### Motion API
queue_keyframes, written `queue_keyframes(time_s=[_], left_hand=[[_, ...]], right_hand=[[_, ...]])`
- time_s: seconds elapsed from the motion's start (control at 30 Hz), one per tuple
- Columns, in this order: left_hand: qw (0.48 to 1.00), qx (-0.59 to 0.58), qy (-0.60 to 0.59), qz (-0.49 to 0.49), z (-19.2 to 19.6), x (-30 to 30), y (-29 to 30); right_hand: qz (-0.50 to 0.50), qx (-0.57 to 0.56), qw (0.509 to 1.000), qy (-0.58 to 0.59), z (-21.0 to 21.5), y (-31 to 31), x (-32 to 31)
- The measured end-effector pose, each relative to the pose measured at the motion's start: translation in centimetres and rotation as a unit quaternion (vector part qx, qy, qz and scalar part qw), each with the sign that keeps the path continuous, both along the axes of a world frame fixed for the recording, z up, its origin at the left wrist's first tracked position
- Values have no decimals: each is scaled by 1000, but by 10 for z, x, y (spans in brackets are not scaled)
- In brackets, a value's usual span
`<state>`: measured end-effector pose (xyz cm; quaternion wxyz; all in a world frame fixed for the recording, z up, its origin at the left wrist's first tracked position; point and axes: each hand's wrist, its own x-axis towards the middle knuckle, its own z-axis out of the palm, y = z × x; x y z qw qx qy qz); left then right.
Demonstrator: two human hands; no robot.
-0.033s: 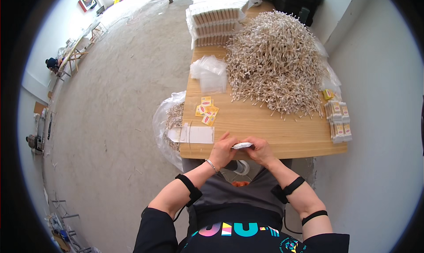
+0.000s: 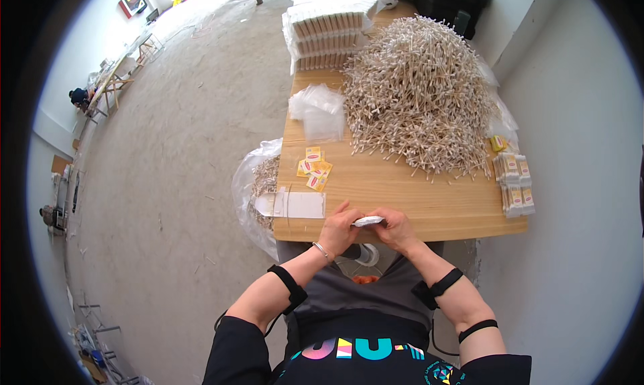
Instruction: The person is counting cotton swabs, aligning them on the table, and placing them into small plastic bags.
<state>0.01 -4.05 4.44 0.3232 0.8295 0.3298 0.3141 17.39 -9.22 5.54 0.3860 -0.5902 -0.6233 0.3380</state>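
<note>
At the table's near edge, my left hand [image 2: 339, 229] and my right hand [image 2: 395, 230] pinch a small packet of cotton swabs [image 2: 368, 221] between them, one at each side. Only its white, shiny end shows; the fingers cover the rest. Left of my left hand lies a white card strip [image 2: 305, 205] with a thin stick across it. Behind that strip, several yellow-and-white printed cards [image 2: 314, 167] are scattered. A big heap of loose cotton swabs [image 2: 422, 93] rises beyond my hands.
Clear plastic bags [image 2: 318, 113] lie at the table's left side, before stacked swab bundles [image 2: 329, 36]. Finished-looking packets [image 2: 515, 187] and a small yellow box [image 2: 498, 143] sit at the right edge, near the wall. A plastic sack of swabs [image 2: 258, 183] stands left of the table [image 2: 429, 204].
</note>
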Motion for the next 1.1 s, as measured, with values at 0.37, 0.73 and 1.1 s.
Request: queue_keyframes(time_s=[0.37, 0.73, 1.1], left_hand=[[978, -197, -75, -4, 14, -8, 1], [982, -182, -45, -12, 16, -10, 2], [984, -158, -78, 12, 26, -6, -2]], right_hand=[[-5, 19, 998, 67, -12, 2, 2], [24, 63, 998, -7, -6, 4, 7], [26, 91, 995, 15, 17, -5, 7]])
